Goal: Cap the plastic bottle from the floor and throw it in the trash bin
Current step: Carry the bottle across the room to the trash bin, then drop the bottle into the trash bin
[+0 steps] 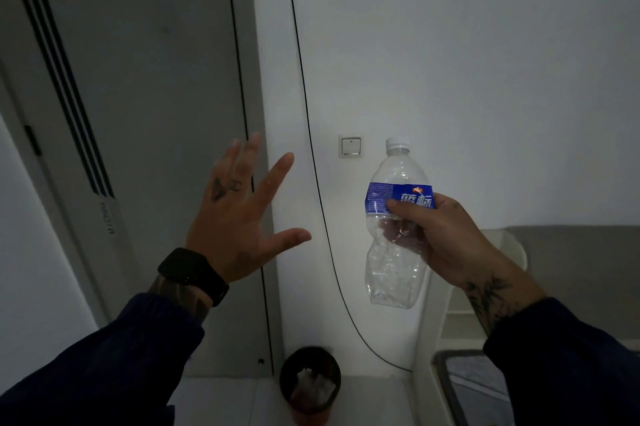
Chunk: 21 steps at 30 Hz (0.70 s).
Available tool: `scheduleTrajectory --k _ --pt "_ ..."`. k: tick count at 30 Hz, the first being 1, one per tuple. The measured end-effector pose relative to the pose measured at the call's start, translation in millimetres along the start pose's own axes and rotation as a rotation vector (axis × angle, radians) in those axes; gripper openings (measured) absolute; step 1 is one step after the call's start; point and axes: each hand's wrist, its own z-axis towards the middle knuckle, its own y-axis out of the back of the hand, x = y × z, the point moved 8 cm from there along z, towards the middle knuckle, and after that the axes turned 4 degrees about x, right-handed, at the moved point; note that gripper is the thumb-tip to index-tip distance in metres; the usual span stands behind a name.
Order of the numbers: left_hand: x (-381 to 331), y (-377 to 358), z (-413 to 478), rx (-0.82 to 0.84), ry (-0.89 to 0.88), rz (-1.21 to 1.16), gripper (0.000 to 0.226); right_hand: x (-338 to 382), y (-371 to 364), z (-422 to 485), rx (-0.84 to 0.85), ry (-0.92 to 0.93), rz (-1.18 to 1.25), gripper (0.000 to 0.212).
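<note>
Trash bin (310, 384) on the floor below, against the wall, already holding crumpled white stuff. Bottle (394, 238) held up above it in the right hand (440, 238), grip pinching the mid-body at the blue label. Empty, crumpled: probably light, soft, caves under squeeze, so hold loosely. White cap (397, 142) looks on. Left hand (239, 217) spread, empty.

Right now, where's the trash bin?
In the head view, the trash bin sits on the floor at bottom centre, against the white wall, below and left of the held bottle.
</note>
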Motion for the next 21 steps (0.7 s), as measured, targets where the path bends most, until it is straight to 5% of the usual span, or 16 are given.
scheduleTrajectory --k 13,21 --pt "103 -156 120 0.081 0.021 -0.088 0.101 -70 6 197 -0.004 -0.03 -0.036 0.019" --pt "140 -309 80 0.12 0.062 -0.071 0.1 -213 35 245 0.004 -0.117 -0.014 0.018"
